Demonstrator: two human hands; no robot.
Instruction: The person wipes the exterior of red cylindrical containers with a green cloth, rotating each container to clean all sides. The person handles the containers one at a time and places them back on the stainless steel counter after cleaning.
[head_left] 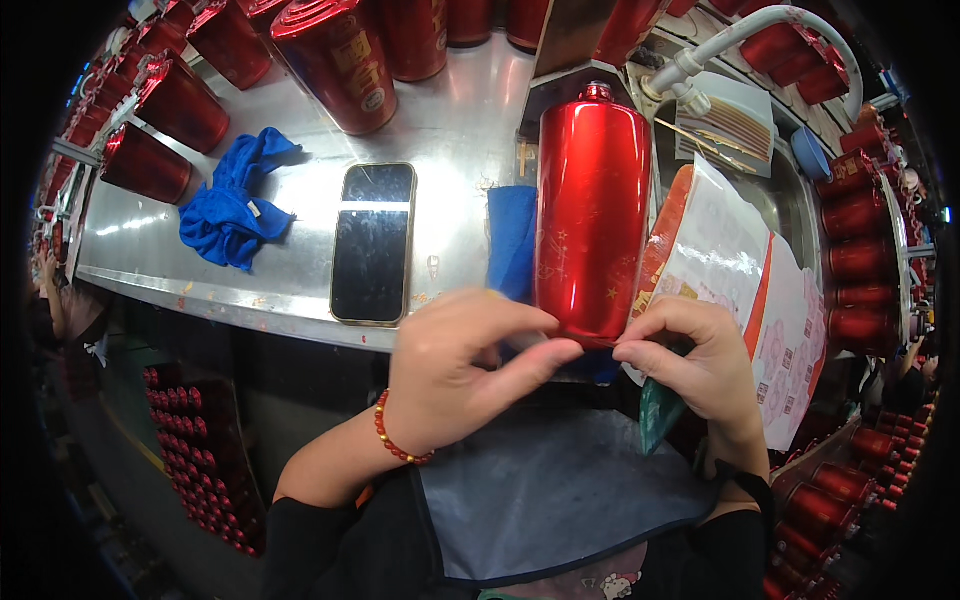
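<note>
Near the middle of the scene, a shiny red bottle [592,210] has its neck toward the far side and its base toward me. At the left near corner of this base I bring my left hand [450,370], with thumb and forefinger curved, their tips near each other. At the right near corner, the thumb and forefinger of my right hand [705,365] have their tips almost together. I cannot tell whether either hand pinches something thin. Under my right palm hangs a green piece [660,418]. Just left of the bottle is a flat blue cloth [511,240]; further left, a dark phone [373,245] lies on the metal table [455,150], and then a crumpled blue cloth [230,210]. Right of the bottle lies a printed plastic sheet [710,235]. On the far right stand a white curved pipe [745,35] and a blue bowl [809,153]. At the far left, big red containers [335,70] stand together.
</note>
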